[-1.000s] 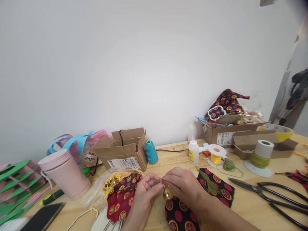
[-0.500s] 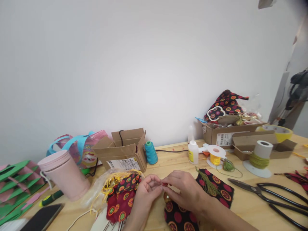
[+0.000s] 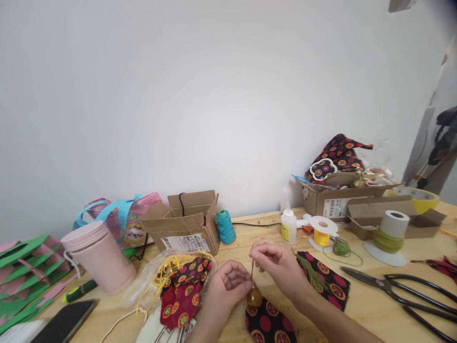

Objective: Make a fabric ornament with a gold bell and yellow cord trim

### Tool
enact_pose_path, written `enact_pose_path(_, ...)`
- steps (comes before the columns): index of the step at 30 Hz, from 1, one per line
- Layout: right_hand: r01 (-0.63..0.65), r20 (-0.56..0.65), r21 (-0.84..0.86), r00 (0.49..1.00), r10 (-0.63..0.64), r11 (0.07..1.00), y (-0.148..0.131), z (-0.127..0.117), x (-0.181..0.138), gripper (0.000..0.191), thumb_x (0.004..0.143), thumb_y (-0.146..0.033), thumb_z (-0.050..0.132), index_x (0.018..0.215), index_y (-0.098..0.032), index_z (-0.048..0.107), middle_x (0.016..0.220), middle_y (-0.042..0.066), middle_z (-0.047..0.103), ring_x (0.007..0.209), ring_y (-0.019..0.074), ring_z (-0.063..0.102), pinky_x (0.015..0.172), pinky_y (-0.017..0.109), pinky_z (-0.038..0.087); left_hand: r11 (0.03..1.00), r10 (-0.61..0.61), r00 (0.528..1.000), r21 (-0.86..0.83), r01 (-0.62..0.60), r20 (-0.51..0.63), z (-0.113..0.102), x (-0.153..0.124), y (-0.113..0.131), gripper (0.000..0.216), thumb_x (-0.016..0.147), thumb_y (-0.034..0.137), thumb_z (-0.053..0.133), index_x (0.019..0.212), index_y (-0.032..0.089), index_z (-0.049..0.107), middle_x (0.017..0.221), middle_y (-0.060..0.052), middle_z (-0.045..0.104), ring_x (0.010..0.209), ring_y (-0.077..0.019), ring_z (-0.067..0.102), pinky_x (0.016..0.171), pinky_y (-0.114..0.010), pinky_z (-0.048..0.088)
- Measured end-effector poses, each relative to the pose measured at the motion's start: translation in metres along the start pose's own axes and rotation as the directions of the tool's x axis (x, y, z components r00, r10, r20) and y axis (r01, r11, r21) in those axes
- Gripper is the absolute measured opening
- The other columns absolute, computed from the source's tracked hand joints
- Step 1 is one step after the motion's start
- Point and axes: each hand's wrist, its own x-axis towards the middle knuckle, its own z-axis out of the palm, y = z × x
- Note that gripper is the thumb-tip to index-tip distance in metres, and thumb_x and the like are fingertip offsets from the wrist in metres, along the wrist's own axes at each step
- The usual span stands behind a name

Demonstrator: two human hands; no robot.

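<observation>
My right hand pinches the upper end of a short red cord between thumb and forefinger. The cord runs down taut to a round gold bell. With fingers curled, my left hand has its thumb and forefinger closed at the top of the bell, where the cord meets it. Just below the bell lies a black fabric piece patterned with red and orange circles. A second patterned piece, with a green thread tassel on it, lies beyond my right wrist.
Large black-handled scissors lie at right. Behind stand a yellow thread spool, a green cord spool, a glue bottle and a teal thread cone. At left are a red patterned pouch, a pink cup and a phone.
My hands have moved apart, the right one rising, and the red cord now shows stretched between them. More of the gold bell is visible.
</observation>
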Motion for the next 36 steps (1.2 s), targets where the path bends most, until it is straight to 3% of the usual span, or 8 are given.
enact_pose_path(5,-0.158,0.043,0.207,0.987,0.152,0.966,-0.003,-0.001,-0.001,0.024,0.072,-0.037,0.056,0.063,-0.014,0.058,0.049,-0.003,0.051,0.048,0.0084,0.047,0.051,0.021,0.038,1.000,0.011,0.996,0.004,-0.012,0.089,0.003,-0.006,0.005,0.014,0.062,0.015,0.068,0.072,0.015,0.058,0.069,0.000,0.060,0.065,-0.0097,0.054,0.061,-0.019,0.041)
enact_pose_path(10,-0.173,0.119,0.265,0.982,0.146,0.949,-0.005,0.002,-0.004,0.029,0.073,-0.041,0.055,0.063,-0.014,0.057,0.049,-0.003,0.054,0.045,0.0089,0.049,0.049,0.023,0.040,0.995,0.012,0.981,-0.102,0.008,0.192,0.009,-0.007,0.005,0.022,0.059,0.012,0.070,0.077,0.017,0.058,0.072,0.000,0.060,0.070,-0.0107,0.054,0.064,-0.021,0.040)
enact_pose_path(19,-0.187,0.039,0.249,0.982,0.183,0.950,-0.005,-0.001,-0.001,0.026,0.071,-0.039,0.057,0.062,-0.015,0.058,0.049,-0.002,0.055,0.048,0.0085,0.048,0.052,0.021,0.038,0.995,-0.089,0.996,0.057,0.088,0.019,0.011,-0.006,0.008,0.020,0.056,0.025,0.072,0.069,0.014,0.062,0.062,-0.004,0.066,0.059,-0.0136,0.059,0.051,-0.020,0.041)
enact_pose_path(26,-0.193,-0.001,0.253,0.980,0.199,0.948,-0.002,-0.001,0.000,0.028,0.070,-0.042,0.058,0.060,-0.015,0.057,0.049,-0.003,0.053,0.046,0.0079,0.046,0.051,0.021,0.038,0.997,-0.012,0.999,0.077,0.008,0.042,0.009,-0.009,0.011,0.012,0.066,0.026,0.065,0.071,0.015,0.064,0.064,-0.003,0.068,0.062,-0.0123,0.059,0.059,-0.020,0.041)
enact_pose_path(36,-0.199,0.034,0.271,0.980,0.197,0.942,-0.001,0.000,-0.001,0.029,0.070,-0.042,0.058,0.062,-0.014,0.057,0.049,-0.002,0.055,0.047,0.0083,0.049,0.051,0.021,0.039,0.996,-0.047,0.999,0.083,0.045,0.023,0.007,-0.008,0.011,0.014,0.065,0.026,0.065,0.070,0.013,0.063,0.062,-0.005,0.068,0.062,-0.0139,0.060,0.062,-0.021,0.041)
